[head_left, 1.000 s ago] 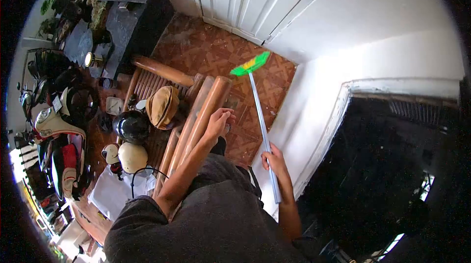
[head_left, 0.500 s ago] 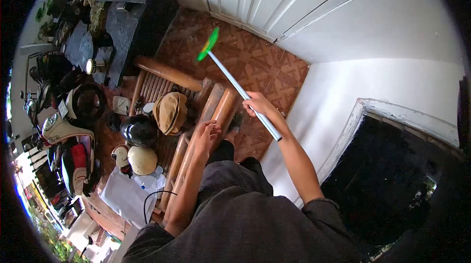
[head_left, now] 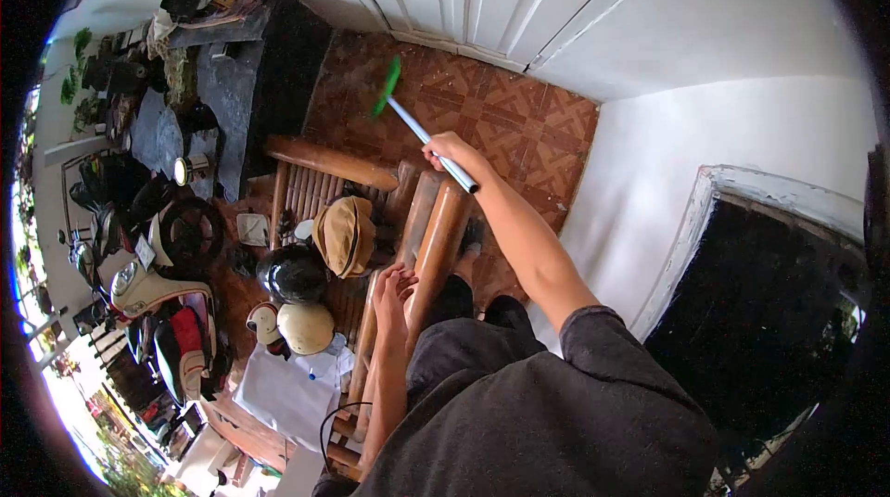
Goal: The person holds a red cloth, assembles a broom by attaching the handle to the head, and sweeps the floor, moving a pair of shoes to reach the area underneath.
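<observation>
Broom (head_left: 409,120) is clasped in the right grip (head_left: 450,151).

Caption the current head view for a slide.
Right hand gripping a green-headed broom against patterned floor tiles, left hand beside a slatted bench.

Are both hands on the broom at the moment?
No, only the right hand grips the broom; the left hand is apart from it, at the bench.
</observation>
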The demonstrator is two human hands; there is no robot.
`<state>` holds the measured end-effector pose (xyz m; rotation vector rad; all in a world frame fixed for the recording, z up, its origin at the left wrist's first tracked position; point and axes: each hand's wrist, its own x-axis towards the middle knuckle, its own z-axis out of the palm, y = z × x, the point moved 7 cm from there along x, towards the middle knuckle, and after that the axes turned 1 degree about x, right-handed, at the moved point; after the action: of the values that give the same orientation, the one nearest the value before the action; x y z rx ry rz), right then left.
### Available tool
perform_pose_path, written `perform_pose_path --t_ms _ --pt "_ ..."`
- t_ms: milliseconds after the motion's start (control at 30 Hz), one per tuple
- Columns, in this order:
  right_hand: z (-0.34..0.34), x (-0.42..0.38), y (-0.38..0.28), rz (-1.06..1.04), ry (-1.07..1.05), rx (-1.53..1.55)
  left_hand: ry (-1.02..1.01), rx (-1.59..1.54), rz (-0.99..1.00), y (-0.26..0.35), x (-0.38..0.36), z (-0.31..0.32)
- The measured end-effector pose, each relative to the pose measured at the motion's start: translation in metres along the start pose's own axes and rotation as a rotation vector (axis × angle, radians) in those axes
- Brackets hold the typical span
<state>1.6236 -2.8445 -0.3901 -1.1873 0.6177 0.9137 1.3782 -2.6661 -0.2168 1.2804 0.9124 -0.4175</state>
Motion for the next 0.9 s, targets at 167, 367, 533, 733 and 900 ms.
perform_pose_path --t_ms 167,367,533,733,900 --pt "-0.067 -0.094 0.045 -0.223 -0.156 0.331 -0.02 -0.024 -0.052 -0.015 0.016 -0.007" --pt "-0.141 -0.188 0.109 0.1 0.039 0.165 -0.146 -0.023 -0.045 -0.004 0.026 0.031" --pt "-0.129 -0.244 0.119 0.105 0.075 0.131 -0.185 0.003 -0.035 0.007 0.022 0.053" --pt "-0.12 -0.184 0.127 -0.02 0.047 0.023 -0.199 0.069 -0.031 0.0 0.016 0.053" --pt "-0.138 -0.168 0.16 0.019 0.069 0.229 -0.187 0.151 -0.02 0.002 0.018 0.049"
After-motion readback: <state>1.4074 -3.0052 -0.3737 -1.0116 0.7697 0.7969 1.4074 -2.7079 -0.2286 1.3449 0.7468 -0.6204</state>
